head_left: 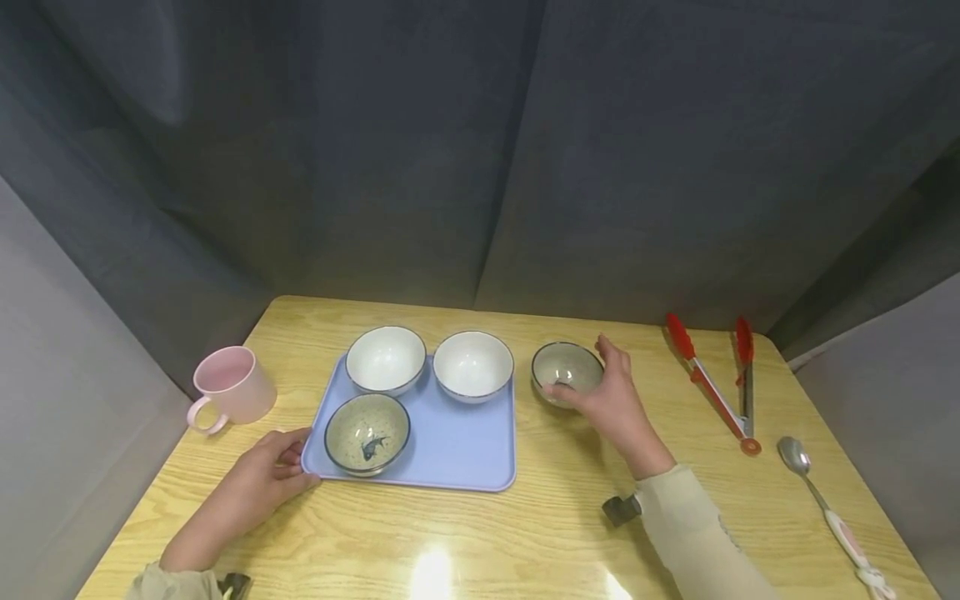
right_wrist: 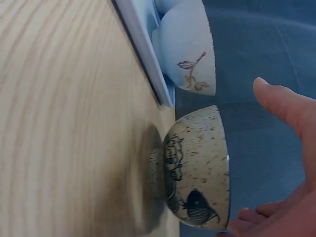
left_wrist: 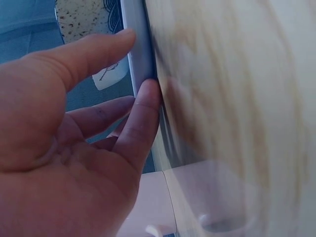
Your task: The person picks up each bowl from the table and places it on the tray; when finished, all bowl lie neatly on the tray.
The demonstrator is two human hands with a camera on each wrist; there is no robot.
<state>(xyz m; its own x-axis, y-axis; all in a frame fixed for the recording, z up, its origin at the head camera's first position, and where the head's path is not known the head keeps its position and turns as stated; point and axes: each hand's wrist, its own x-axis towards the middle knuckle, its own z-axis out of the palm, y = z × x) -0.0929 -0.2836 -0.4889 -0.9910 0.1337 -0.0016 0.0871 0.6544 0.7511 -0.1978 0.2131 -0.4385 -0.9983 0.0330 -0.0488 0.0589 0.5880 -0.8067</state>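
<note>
A blue tray (head_left: pixel 465 450) bears two white bowls (head_left: pixel 386 358) along its far side and a speckled bowl (head_left: pixel 367 433) with a fish drawing at its near left. My left hand (head_left: pixel 262 471) holds the tray's near left corner, thumb at the front edge and fingers along the left side. Right of the tray, a second speckled bowl (right_wrist: pixel 197 168) stands upright on the table. My right hand (head_left: pixel 611 400) spreads over this bowl, thumb above its near rim and fingers by its right side. In the right wrist view the thumb (right_wrist: pixel 281 101) is apart from the rim.
A pink mug (head_left: pixel 234 387) stands left of the tray. Red-tipped tongs (head_left: pixel 720 396) lie spread at the far right, with a long-handled spoon (head_left: pixel 817 496) nearer on the right. A dark curtain (head_left: pixel 480 167) hangs behind the wooden table (head_left: pixel 360 533).
</note>
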